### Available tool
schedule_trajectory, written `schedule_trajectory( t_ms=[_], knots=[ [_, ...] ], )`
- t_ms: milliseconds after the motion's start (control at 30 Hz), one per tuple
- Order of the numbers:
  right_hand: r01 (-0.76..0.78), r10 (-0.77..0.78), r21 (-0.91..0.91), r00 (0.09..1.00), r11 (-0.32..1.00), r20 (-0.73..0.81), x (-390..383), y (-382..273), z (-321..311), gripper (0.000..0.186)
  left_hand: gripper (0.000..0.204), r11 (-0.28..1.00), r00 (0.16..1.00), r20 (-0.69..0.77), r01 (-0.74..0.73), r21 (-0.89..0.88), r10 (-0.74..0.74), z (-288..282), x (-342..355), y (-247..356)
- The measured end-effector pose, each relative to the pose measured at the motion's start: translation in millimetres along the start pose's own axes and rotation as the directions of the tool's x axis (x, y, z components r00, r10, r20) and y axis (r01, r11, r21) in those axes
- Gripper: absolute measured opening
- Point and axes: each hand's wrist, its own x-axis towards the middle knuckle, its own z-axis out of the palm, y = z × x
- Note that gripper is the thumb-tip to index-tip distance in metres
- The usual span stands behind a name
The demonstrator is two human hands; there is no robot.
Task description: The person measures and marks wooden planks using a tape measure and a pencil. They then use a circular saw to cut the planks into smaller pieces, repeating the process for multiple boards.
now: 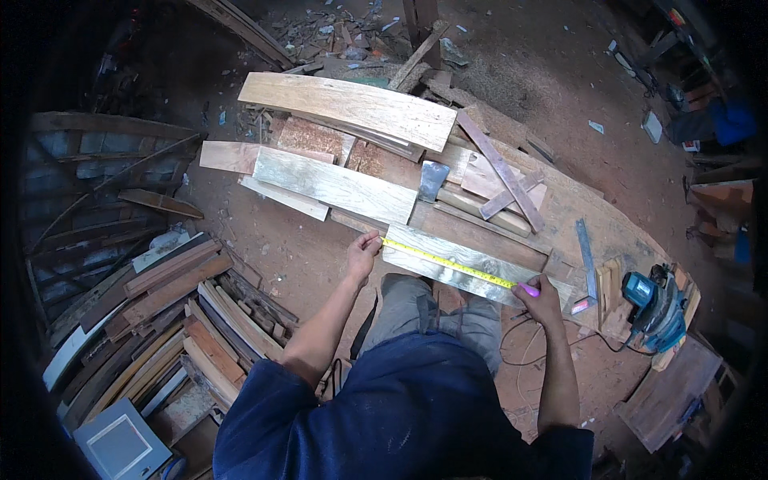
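Observation:
A pale board [472,276] lies across the near edge of the workbench, just in front of my legs. Along its length stretches the yellow blade of a tape measure [448,263]. My left hand [366,254] pinches the blade's free end at the board's left end. Toward the right end of the board, my right hand [542,301] is closed around the other end of the tape measure, where a pink-purple part shows between the fingers. The fingertips of that hand are partly hidden.
Other boards [336,184] lie farther up the bench, beside a hatchet-like metal blade [433,181] and two crossed dark strips [502,180]. A metal square [586,260] and a teal circular saw [656,308] with a cord sit at right. Stacked timber [172,312] fills the lower left.

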Motion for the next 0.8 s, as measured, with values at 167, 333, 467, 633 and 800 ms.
schedule_trajectory(
  t_ms=[167,333,467,633,800],
  knots=[
    [0.069,-0.070,-0.010,0.996,0.998,-0.054,0.9,14.4,3.8,0.049,0.035,1.000,1.000,0.003,0.001,-0.031,-0.001,15.5,-0.1,-7.7],
    [0.059,-0.059,0.010,0.996,0.998,-0.062,-1.1,2.6,9.2,0.052,0.036,0.995,1.000,-0.005,-0.011,-0.102,0.011,12.9,4.4,-16.3],
    [0.064,-0.062,0.017,0.991,0.998,-0.119,-1.8,37.6,10.1,0.054,0.037,0.998,0.998,0.007,-0.060,0.031,0.060,8.6,15.7,-25.0],
    [0.041,-0.045,-0.029,0.986,0.999,-0.160,-11.7,83.7,-39.8,0.057,0.035,0.822,0.906,-0.074,-0.342,0.454,0.418,13.9,13.5,-29.1],
    [-0.015,0.024,0.063,0.987,0.998,-0.158,-32.8,132.6,-93.3,0.055,0.032,0.517,0.675,0.268,-0.714,0.472,0.688,116.1,-53.1,42.2]
  ],
)
